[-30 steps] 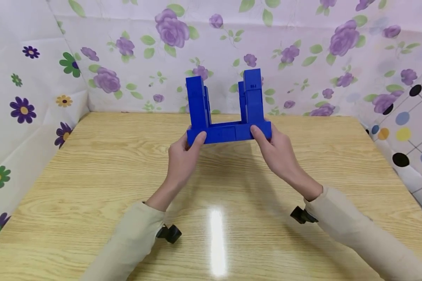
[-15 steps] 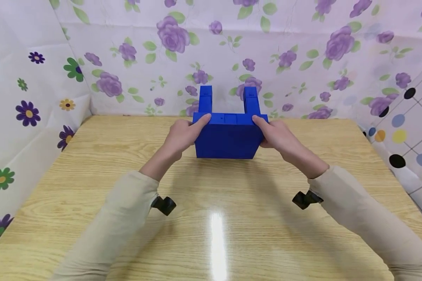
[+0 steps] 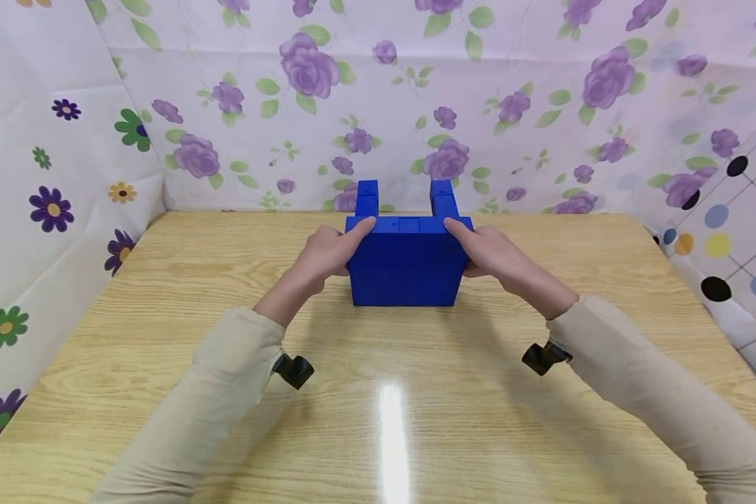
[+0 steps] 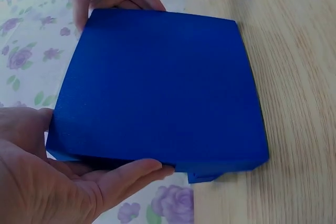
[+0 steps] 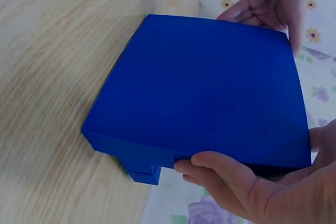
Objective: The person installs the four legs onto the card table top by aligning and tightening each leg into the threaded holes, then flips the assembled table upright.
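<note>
A blue block-built piece [image 3: 406, 269], with a flat square panel and block legs, is tipped so the panel faces me. Two of its legs [image 3: 444, 199] show beyond the top edge, pointing toward the back wall. My left hand [image 3: 327, 255] grips its left side, thumb on the top edge. On the opposite side my right hand [image 3: 494, 255] holds it the same way. Both wrist views show the smooth panel [image 4: 157, 87] between the two hands, with a leg [image 5: 142, 171] jutting out behind it. Whether the panel's lower edge touches the table cannot be told.
A light wood-grain table [image 3: 214, 280] lies beneath, with a bright reflection near its front. Behind stands a flowered cloth wall [image 3: 246, 105]. Patterned sheets flank the table at left [image 3: 44, 280] and right [image 3: 740, 231]. Small black cameras sit at both sleeves.
The blue piece has turned from its legs standing upward to its panel facing me, then sunk lower toward the table. Both hands have kept their hold throughout.
</note>
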### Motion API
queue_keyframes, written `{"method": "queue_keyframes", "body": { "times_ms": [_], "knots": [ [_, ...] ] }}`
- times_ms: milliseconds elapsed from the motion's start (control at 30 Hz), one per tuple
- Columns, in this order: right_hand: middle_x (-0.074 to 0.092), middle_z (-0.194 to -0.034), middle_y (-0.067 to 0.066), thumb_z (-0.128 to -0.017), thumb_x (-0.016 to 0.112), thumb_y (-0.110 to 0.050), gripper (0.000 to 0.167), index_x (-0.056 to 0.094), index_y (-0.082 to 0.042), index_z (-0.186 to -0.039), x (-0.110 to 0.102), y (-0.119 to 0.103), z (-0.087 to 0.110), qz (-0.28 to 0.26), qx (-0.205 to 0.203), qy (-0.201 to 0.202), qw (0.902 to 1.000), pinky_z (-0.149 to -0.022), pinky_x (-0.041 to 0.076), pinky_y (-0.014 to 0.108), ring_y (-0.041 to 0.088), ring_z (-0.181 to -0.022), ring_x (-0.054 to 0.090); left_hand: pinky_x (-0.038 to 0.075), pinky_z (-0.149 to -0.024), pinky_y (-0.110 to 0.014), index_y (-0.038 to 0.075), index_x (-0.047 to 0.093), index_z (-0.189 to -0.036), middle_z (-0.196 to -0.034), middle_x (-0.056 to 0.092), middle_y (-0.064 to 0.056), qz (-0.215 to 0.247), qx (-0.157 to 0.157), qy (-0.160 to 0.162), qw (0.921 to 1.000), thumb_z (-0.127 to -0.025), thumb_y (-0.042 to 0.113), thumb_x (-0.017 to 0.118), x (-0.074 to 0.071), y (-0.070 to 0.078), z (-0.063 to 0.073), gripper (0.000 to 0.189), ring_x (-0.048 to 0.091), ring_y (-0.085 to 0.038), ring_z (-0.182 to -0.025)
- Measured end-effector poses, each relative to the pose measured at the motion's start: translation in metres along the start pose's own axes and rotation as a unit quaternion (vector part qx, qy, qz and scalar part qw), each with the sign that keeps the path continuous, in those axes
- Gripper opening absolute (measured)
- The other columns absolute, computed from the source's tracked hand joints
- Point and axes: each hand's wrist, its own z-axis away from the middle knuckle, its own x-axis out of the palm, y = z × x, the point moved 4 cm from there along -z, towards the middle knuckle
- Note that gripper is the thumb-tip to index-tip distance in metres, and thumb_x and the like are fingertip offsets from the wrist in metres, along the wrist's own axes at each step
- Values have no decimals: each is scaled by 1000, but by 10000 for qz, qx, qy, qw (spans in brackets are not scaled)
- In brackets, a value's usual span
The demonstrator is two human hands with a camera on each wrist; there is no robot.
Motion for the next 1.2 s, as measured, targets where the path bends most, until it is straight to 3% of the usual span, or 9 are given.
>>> {"method": "queue_keyframes", "body": {
  "times_ms": [200,267,367,433,500,600,700,867,1200],
  "knots": [
    [49,-77,13,-99,35,-57,57,39,-4,-78,-2,-3,0,-53,81,-94,9999,-97,49,40,36,-124,50,58,-81,-37,11,34,-63,-65,37,-2,-373,371,147,9985,-94,62,45,-3,-1,-2,60,64,-29,-101],
    [56,-100,21,-98,36,-60,66,50,4,-96,-2,-1,1,-58,73,-247,9997,-98,48,41,36,-124,49,56,-74,-33,10,37,-63,-61,38,-2,-773,519,162,9955,-94,65,39,-5,-3,-3,64,63,-28,-84],
    [46,-137,27,-96,39,-61,84,38,11,-139,-3,6,1,-69,-157,-604,9980,-102,44,45,39,-128,45,52,-80,-38,-1,63,-89,-84,63,-11,-1150,793,226,9899,-95,69,27,-10,-9,-4,79,62,-30,-90],
    [32,-150,24,-96,46,-57,85,21,3,-151,-3,16,-1,-160,-483,-820,9953,-105,40,49,39,-133,38,50,-86,-41,1,62,-122,-113,64,-16,-975,1103,284,9887,-97,66,25,-12,-16,-6,79,60,-30,-102],
    [31,-151,21,-96,55,-49,83,16,-4,-154,-3,29,-4,-310,-868,-776,9927,-107,37,52,39,-135,35,45,-100,-43,6,43,-145,-137,52,-16,-433,1513,257,9872,-101,56,30,-13,-27,-9,68,52,-30,-122],
    [38,-148,18,-93,66,-29,76,25,-8,-153,-1,52,-11,-867,-1366,-396,9860,-107,38,50,34,-134,39,44,-103,-40,7,38,-148,-141,47,-15,358,2120,80,9766,-102,34,50,-9,-44,-14,55,48,-29,-126],
    [47,-140,19,-91,69,-13,67,36,-6,-149,2,69,-17,-1519,-1642,-19,9747,-104,43,41,30,-128,47,42,-105,-39,6,39,-147,-142,47,-14,816,2430,-167,9664,-94,19,65,-3,-60,-17,60,47,-28,-127],
    [57,-130,17,-87,72,-8,60,47,-3,-142,10,85,-26,-1853,-1836,262,9650,-92,51,28,22,-114,57,45,-102,-34,1,45,-142,-133,53,-18,1181,2396,-340,9631,-89,8,71,8,-74,-23,59,51,-28,-122],
    [63,-115,19,-89,70,-4,46,54,3,-131,14,84,-33,-1192,-2187,859,9647,-85,52,23,19,-100,61,52,-92,-29,-4,58,-127,-119,61,-20,1455,2120,73,9663,-86,-3,70,12,-84,-33,43,58,-28,-112]
  ]
}}
